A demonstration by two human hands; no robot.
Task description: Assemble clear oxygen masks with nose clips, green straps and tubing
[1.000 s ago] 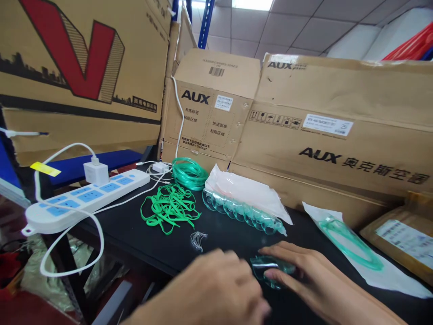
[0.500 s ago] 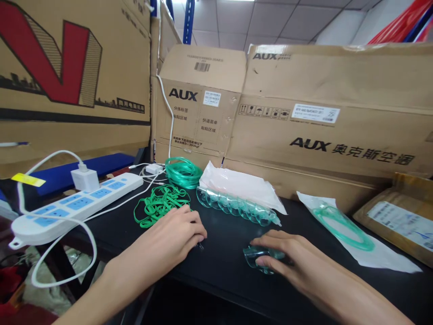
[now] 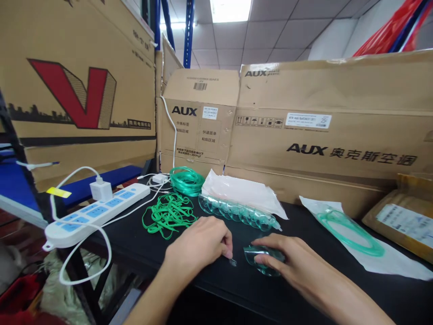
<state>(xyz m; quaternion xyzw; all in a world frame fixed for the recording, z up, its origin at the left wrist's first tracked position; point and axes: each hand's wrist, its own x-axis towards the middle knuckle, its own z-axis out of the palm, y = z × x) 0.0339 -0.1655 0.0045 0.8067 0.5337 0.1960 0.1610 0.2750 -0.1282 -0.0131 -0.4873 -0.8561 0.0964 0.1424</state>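
My left hand [image 3: 211, 239] is closed, its fingertips pinching a small clear piece [image 3: 233, 262] just above the black tabletop [image 3: 216, 282]. To its right, my right hand [image 3: 284, 255] grips a translucent green mask [image 3: 262, 258] between thumb and fingers. A row of nested, similar green masks [image 3: 238, 212] lies behind both hands, against a white plastic bag [image 3: 243, 189]. Left of that row are a tangle of green elastic straps [image 3: 169, 214], close behind my left hand, and a coil of green tubing [image 3: 186, 181].
A white power strip [image 3: 98, 216] with a plugged-in charger [image 3: 101, 191] and looping cable stands on the left. Cardboard boxes [image 3: 318, 135] wall off the back. At the right lie bagged green tubing [image 3: 352, 232] and a brown parcel [image 3: 402, 216]. The table's front edge is near my wrists.
My left hand has moved right, closer to the mask in my right hand, and the small clear piece shows more plainly. The head view has tilted up and turned slightly left.
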